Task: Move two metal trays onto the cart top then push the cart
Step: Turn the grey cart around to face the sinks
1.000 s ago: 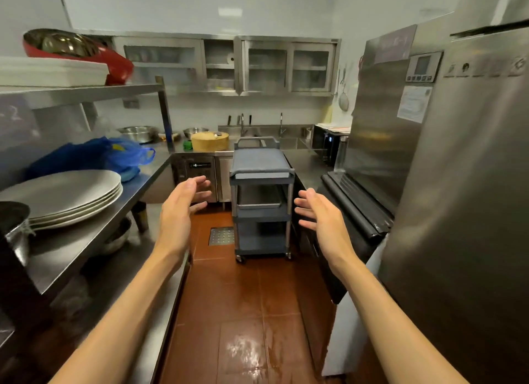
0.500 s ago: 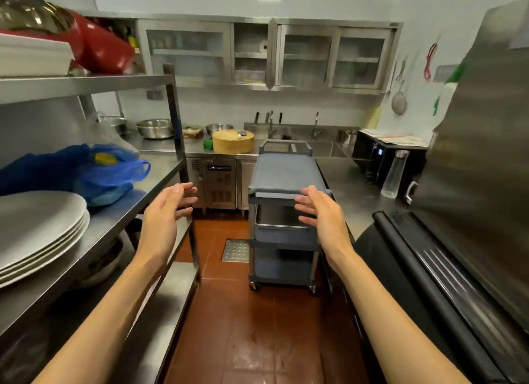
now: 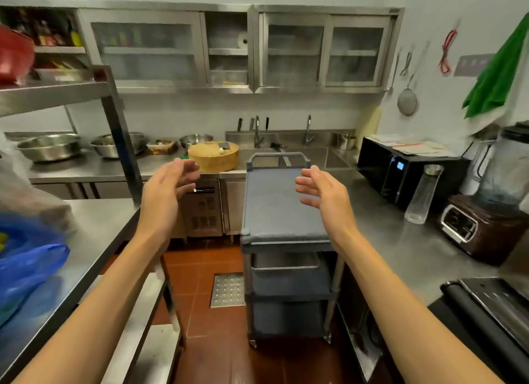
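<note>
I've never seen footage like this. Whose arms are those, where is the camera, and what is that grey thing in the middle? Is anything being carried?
There is no machine here: a person wears a wide-angle camera on the head, so you see a kitchen aisle as they see it, looking forward and down. The two bare arms are theirs. The left hand and right hand are both open, raised in the air, and hold nothing. Ahead stands a grey cart with three shelves; its top is bare. A metal tray sits on the middle shelf. I can make out only one tray. Steel counters run on both sides, with a microwave and blender on the right one.
</note>
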Demonstrator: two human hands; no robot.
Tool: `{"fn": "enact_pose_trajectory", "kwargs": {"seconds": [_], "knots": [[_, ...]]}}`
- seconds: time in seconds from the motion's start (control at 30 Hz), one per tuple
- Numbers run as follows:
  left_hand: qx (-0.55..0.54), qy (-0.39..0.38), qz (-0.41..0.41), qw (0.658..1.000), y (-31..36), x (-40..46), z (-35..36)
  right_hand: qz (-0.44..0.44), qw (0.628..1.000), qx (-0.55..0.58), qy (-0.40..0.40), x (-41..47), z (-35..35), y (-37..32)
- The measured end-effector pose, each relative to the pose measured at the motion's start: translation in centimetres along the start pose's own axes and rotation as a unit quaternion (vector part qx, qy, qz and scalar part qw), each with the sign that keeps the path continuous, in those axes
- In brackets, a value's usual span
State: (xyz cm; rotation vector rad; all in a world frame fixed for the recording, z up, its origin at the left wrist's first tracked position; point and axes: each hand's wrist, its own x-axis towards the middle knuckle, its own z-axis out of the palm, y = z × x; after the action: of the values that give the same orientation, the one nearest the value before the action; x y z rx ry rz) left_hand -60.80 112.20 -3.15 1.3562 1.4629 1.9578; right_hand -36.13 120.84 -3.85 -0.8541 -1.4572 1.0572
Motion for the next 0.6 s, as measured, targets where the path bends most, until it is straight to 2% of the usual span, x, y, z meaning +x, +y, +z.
{"fn": "enact_pose_trajectory", "kwargs": {"seconds": [0.17, 0.43, 0.6], "knots": [[0.019, 0.004, -0.002, 1.000, -8.3, 9.6, 1.7, 0.002, 1.000, 0.004, -0.001, 10.8, 3.4, 6.8], [0.034, 0.030, -0.089, 0.995, -22.1, 22.8, 3.0, 0.065, 0.997, 0.028, -0.007, 28.2, 9.7, 17.1], [0.030, 0.027, -0.111, 0.993, -28.9, 32.5, 2.4, 0.078, 0.997, 0.014, -0.007, 36.9, 15.1, 22.2]]}}
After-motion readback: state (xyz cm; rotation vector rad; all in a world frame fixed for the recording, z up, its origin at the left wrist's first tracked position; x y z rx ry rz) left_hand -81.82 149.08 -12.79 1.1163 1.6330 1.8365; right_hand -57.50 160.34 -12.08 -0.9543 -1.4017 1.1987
